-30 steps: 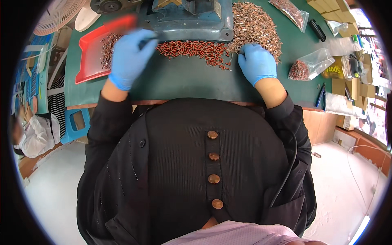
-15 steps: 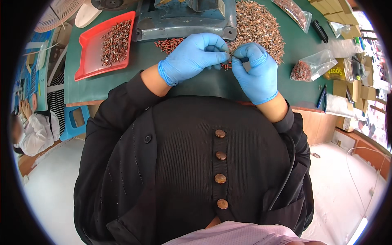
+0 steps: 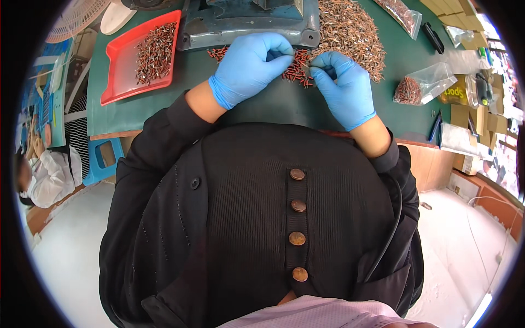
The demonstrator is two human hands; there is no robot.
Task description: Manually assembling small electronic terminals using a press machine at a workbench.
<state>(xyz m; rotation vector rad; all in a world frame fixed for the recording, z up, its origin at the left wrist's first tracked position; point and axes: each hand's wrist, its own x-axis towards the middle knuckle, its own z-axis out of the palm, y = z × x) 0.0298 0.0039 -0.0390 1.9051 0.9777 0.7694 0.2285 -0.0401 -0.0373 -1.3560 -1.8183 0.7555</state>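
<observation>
Both hands wear blue gloves and meet over a row of small red-and-copper parts point(image 3: 295, 70) on the green mat point(image 3: 262, 104). My left hand point(image 3: 249, 68) has its fingers curled, fingertips pinched on a small part near the row. My right hand point(image 3: 342, 87) faces it, fingertips pinched close to the left hand's; what it pinches is too small to make out. Just beyond the hands stands a grey metal machine base point(image 3: 246, 27). A large heap of copper parts point(image 3: 350, 30) lies to the right of it.
A red tray point(image 3: 117, 71) with several of the parts sits at the far left of the mat. Clear plastic bags of parts point(image 3: 424, 85) lie to the right, with cardboard boxes point(image 3: 465, 112) past them. A blue stool point(image 3: 104, 158) and another person point(image 3: 44, 175) are at the left.
One second ago my left hand was at the red tray and my right hand lay flat by the heap. Both have come together over the row of parts.
</observation>
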